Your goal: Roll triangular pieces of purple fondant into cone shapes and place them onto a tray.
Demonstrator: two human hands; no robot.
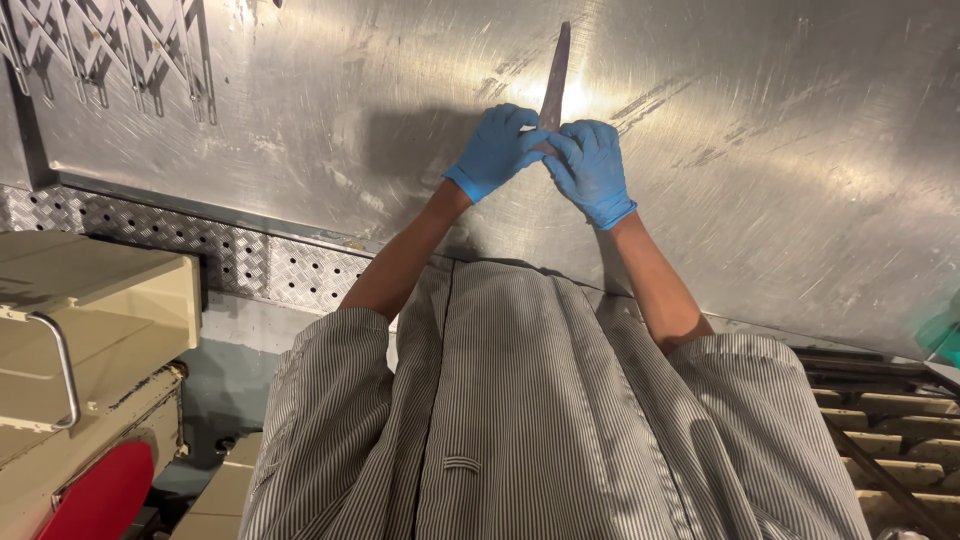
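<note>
Steel table [760, 150] | both hands' fingers pinch thin dark strip [556, 75] | lower end hidden by gloves

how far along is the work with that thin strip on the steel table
Done: nothing finished shows on the steel table. In hand: the left hand and right hand, in blue gloves, pinch the near end of the thin dark strip. Left: the rest of the strip, lying untouched.
</note>
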